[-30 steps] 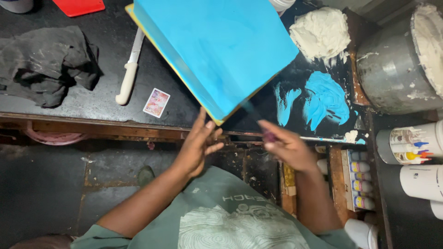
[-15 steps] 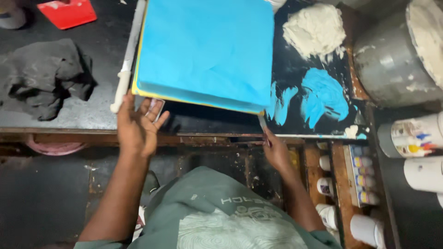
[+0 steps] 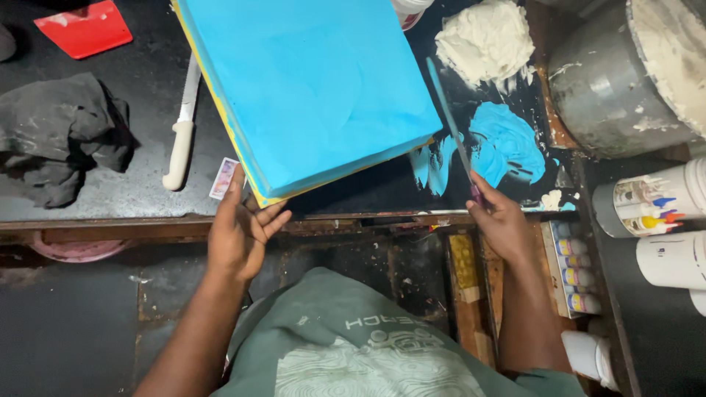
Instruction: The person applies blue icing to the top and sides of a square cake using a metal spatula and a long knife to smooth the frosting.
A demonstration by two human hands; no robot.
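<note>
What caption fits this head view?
Left hand steadies a blue-iced square cake; right hand holds a palette knife beside it.

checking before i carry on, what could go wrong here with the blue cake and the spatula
The left hand touches the near corner of the square blue-iced cake, so fingers could mark the icing there. The long thin spatula in the right hand lies close along the cake's right side; a slip could gouge it. The white-handled knife beside the cake could get knocked.
</note>
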